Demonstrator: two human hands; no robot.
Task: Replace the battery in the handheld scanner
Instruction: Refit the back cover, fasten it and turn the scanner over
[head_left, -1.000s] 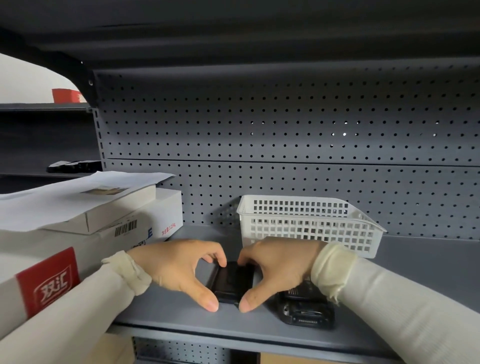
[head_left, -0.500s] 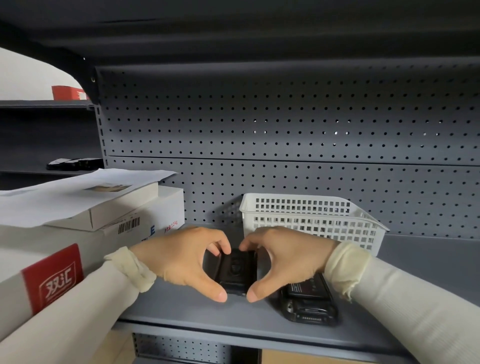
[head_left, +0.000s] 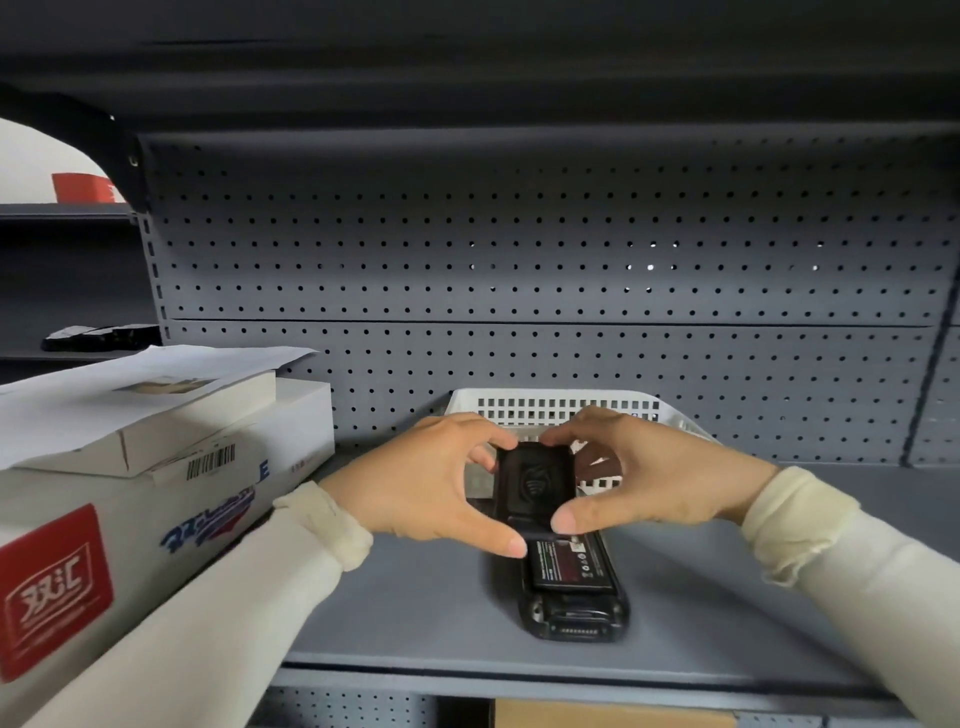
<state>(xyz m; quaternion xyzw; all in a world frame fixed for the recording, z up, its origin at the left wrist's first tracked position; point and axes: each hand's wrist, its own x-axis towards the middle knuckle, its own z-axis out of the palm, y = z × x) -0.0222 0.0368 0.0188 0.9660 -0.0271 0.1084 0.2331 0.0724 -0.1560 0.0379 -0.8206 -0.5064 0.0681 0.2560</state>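
A black handheld scanner (head_left: 574, 613) lies face down on the grey shelf (head_left: 415, 613), with a labelled battery (head_left: 569, 569) sitting in its open back. Just above the scanner's far end I hold a black back cover (head_left: 535, 483) between both hands. My left hand (head_left: 431, 483) grips the cover's left edge with thumb and fingers. My right hand (head_left: 644, 483) grips its right edge the same way. The cover's lower edge is close to the battery; whether it touches I cannot tell.
A white perforated basket (head_left: 561, 408) stands behind my hands against the pegboard wall (head_left: 519, 260). White cardboard boxes (head_left: 156, 467) with papers on top fill the shelf's left side. The shelf's front edge runs close below the scanner.
Both hands have lifted the black cover off the shelf and carried it right, over the scanner's far end. The scanner and battery, earlier partly hidden by my right wrist, now show.
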